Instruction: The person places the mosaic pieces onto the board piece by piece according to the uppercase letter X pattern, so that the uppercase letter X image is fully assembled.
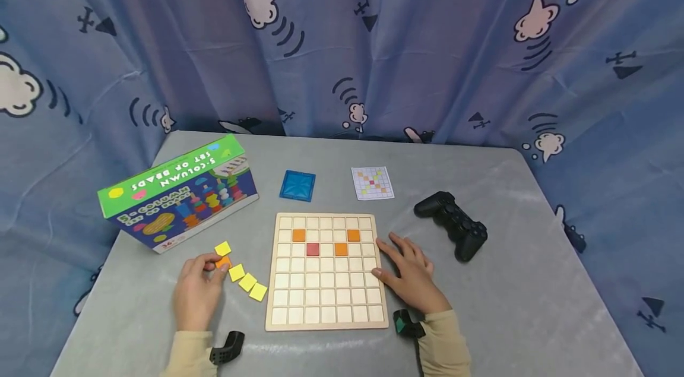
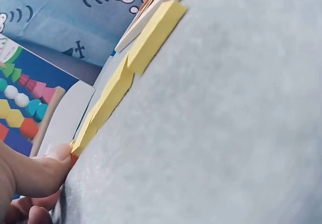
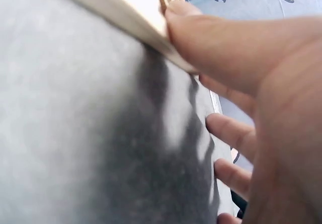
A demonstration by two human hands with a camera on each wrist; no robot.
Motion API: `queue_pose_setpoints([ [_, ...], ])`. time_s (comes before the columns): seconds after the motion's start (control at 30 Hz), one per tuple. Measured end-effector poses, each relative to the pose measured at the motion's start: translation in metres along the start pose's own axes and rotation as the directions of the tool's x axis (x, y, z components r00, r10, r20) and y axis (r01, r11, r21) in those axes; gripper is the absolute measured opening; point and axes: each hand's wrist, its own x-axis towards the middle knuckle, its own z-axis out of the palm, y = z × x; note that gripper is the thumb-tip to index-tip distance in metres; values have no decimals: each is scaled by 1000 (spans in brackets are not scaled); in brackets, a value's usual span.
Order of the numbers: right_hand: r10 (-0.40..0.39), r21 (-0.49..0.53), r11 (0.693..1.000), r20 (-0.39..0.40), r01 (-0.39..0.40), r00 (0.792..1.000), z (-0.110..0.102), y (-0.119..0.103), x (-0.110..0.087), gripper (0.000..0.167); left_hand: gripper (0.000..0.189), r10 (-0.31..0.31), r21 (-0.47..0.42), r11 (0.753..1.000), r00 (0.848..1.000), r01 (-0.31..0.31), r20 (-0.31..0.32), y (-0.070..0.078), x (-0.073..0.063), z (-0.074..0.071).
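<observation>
My left hand (image 1: pixel 196 294) pinches an orange square tile (image 1: pixel 224 260) between thumb and fingers, low over the table left of the board. Yellow tiles (image 1: pixel 247 282) lie in a slanting row beside it, and another yellow tile (image 1: pixel 222 248) is just beyond the fingertips. In the left wrist view the thumb (image 2: pixel 53 163) meets the near end of the yellow row. The wooden grid board (image 1: pixel 327 326) bears a red tile (image 1: pixel 312 249) and three orange ones in its upper rows. My right hand (image 1: pixel 414 279) rests, fingers spread, at the board's right edge, its thumb (image 3: pixel 201 32) on the rim.
A bead-set box (image 1: pixel 181 193) stands at the back left. Beyond the board lie a blue square packet (image 1: pixel 297 186) and a pattern card (image 1: pixel 372 183) with coloured squares. A black game controller (image 1: pixel 451 225) lies right of the board. A patterned curtain (image 1: pixel 342 44) hangs behind the table.
</observation>
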Motion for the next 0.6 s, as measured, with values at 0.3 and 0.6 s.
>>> queue_pose_setpoints([
  [0.3,-91,-2,996,-73,91,993,9,2,3,59,21,-67,-3,998,997,67,-42,-10,-5,4],
  [0.6,-143,45,989,-21,144,989,7,3,7,59,21,-54,-55,997,993,48,-102,-12,0,7],
])
